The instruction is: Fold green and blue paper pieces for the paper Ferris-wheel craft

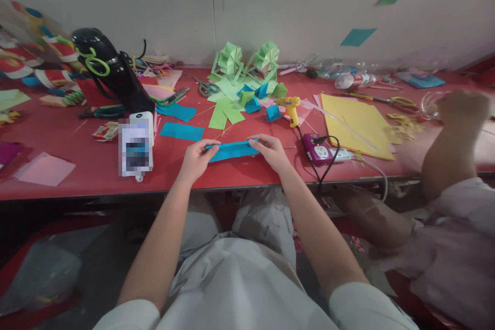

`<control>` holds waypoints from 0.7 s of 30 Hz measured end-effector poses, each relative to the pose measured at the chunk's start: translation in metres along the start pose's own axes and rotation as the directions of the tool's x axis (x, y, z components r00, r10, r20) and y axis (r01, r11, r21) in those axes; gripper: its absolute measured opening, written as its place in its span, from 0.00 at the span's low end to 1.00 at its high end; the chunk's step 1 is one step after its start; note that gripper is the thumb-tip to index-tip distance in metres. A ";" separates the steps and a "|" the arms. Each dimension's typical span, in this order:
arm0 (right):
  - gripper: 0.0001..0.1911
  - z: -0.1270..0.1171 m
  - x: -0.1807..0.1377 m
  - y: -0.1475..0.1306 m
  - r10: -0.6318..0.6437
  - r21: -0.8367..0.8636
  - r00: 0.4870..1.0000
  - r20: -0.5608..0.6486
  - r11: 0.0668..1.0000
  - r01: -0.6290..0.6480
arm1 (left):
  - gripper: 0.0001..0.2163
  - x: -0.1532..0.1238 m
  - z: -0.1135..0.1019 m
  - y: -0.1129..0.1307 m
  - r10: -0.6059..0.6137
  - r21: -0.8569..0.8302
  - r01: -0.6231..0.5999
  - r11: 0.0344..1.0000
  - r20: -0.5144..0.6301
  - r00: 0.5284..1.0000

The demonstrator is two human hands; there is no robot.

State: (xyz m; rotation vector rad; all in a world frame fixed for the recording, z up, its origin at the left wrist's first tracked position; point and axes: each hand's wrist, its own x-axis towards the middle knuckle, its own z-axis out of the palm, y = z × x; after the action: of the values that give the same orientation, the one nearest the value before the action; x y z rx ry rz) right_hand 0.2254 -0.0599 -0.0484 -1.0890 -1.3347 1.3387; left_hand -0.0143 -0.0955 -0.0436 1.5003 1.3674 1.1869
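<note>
Between my two hands a strip of blue paper (pixel 232 152) is held at its ends, with a fold running along its upper edge. My left hand (pixel 198 159) pinches the left end between thumb and fingers. At the other end, my right hand (pixel 269 149) does the same, thumb on top of the fold. Just beyond my left hand lie a flat blue paper piece (pixel 181 131) and another blue piece (pixel 178 111). Green paper strips (pixel 226 112) and small folded blue pieces (pixel 253 105) lie ahead of my hands.
A yellow glue gun (pixel 291 109) stands by a purple power socket (pixel 315 149) with cables. Yellow sheets (pixel 353 126) and scissors (pixel 398 103) lie right. A phone (pixel 136 147) leans near a black bottle (pixel 112 69). Green paper models (pixel 230 59) stand behind. Another person's arm (pixel 450 149) rests at right.
</note>
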 end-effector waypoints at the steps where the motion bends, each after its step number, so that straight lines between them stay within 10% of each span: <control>1: 0.20 0.000 0.000 0.000 -0.013 -0.024 1.000 0.002 1.000 0.013 | 0.13 0.000 0.000 0.000 -0.001 0.003 0.001 1.000 -0.005 1.000; 21: 0.19 -0.004 -0.003 0.000 -0.120 -0.150 0.991 0.061 0.980 0.128 | 0.12 0.001 0.005 0.007 -0.008 -0.039 0.006 0.999 -0.060 0.998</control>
State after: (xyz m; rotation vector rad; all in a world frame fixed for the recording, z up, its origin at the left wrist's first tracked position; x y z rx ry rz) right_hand 0.2301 -0.0616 -0.0485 -1.0613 -1.5396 1.1948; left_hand -0.0076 -0.0948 -0.0380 1.4425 1.3807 1.2563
